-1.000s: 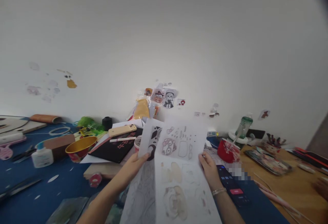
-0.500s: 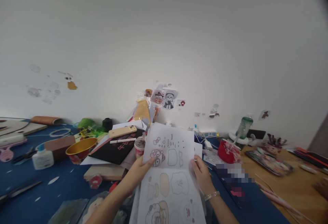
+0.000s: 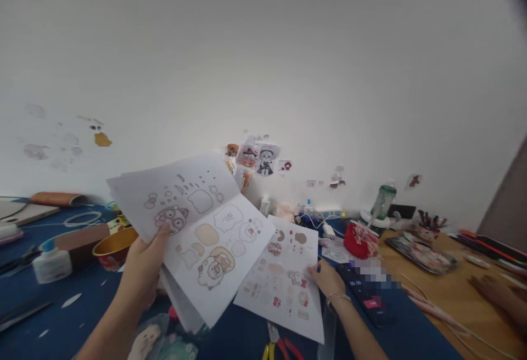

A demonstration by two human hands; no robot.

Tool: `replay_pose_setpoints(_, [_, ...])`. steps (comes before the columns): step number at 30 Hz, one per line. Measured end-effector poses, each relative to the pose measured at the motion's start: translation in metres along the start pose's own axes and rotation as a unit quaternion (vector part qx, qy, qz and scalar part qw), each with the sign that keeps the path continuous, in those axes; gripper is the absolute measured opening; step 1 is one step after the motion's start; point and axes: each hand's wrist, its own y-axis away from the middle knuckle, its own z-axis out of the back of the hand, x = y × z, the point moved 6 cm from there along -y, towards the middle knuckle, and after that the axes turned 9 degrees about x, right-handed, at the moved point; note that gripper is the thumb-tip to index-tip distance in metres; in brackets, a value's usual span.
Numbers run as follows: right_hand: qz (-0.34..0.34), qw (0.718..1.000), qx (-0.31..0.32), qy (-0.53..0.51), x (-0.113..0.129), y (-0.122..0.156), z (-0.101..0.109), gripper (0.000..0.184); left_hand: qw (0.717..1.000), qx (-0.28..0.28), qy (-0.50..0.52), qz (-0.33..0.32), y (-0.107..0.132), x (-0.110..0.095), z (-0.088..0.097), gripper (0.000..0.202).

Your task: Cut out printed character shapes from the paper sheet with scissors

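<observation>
My left hand [image 3: 142, 264] is closed on a stack of white sheets [image 3: 197, 228] printed with cartoon figures, held up and tilted to the left over the blue table [image 3: 53, 321]. My right hand [image 3: 325, 277] pinches the right edge of a single printed sheet [image 3: 282, 277], which lies lower and to the right of the stack. A bracelet sits on my right wrist. Red-handled scissors [image 3: 282, 349] lie under the single sheet's near edge.
A gold bowl [image 3: 113, 242], a glue bottle [image 3: 51, 264] and a brown box stand at the left. A dark phone [image 3: 364, 297], a red cup [image 3: 358, 242] and a green bottle [image 3: 381, 203] are at the right. Another person's hand [image 3: 492, 288] rests on the wooden table.
The sheets held together before me have been split. My left hand swung the stack up and left, while my right hand drew one sheet down to the right. The view turned slightly.
</observation>
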Motion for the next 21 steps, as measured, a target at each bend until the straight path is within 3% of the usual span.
replay_pose_setpoints(4, [0.041,0.999,-0.025,-0.009,0.006,0.000,0.007,0.015,0.999,0.007,-0.013,-0.029,-0.002,0.001,0.002,0.034])
replay_pose_setpoints(13, [0.120,0.976,-0.131,-0.126,0.010,0.008,0.046,0.044,1.000,0.005,0.002,-0.013,-0.003,0.002,0.005,0.037])
replay_pose_setpoints(17, [0.092,0.947,-0.195,-0.238,-0.004,0.010,0.064,0.056,1.000,0.000,0.001,-0.008,-0.002,0.000,0.006,0.038])
replay_pose_setpoints(21, [0.022,0.894,-0.251,-0.372,-0.027,0.007,0.076,0.067,1.000,0.003,0.012,-0.011,-0.001,-0.001,0.004,0.037])
